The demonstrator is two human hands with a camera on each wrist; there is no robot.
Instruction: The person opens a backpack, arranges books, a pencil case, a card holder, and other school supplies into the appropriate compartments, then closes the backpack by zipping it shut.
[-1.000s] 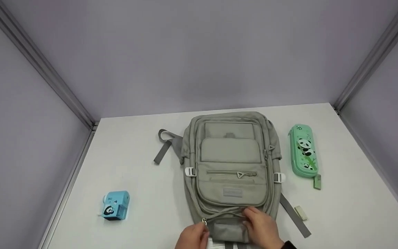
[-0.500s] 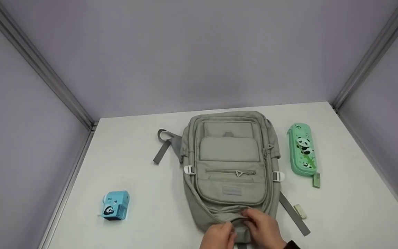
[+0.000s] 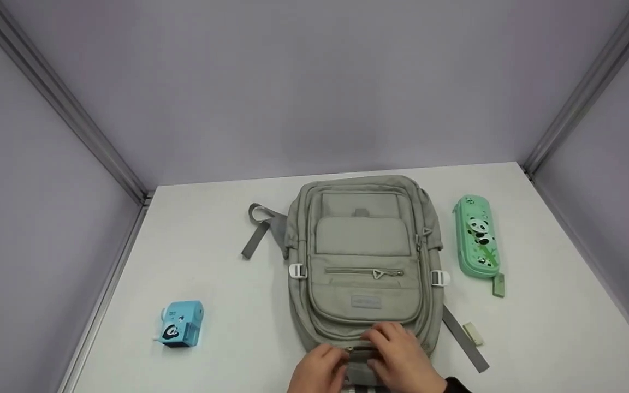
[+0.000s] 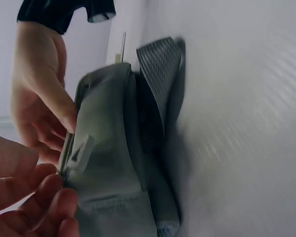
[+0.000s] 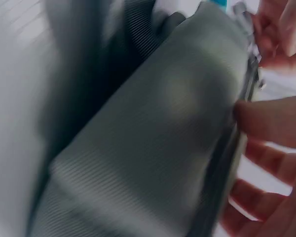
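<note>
In the lower centre of the head view, the right hand (image 3: 403, 359) pinched the edge of the backpack (image 3: 366, 237), the left hand (image 3: 317, 371) curled nearby, its hold unclear, while only the left wrist view clearly showed the zip tab (image 4: 82, 153).

Grey-green backpack (image 3: 365, 237), lying flat, front up

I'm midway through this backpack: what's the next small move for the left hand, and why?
Probably have the left hand take the zipper pull: in the left wrist view it hangs against the grey backpack, seemingly loose, with that hand's fingers close by. The right hand pinches the zipper edge, which should steady it.
</note>
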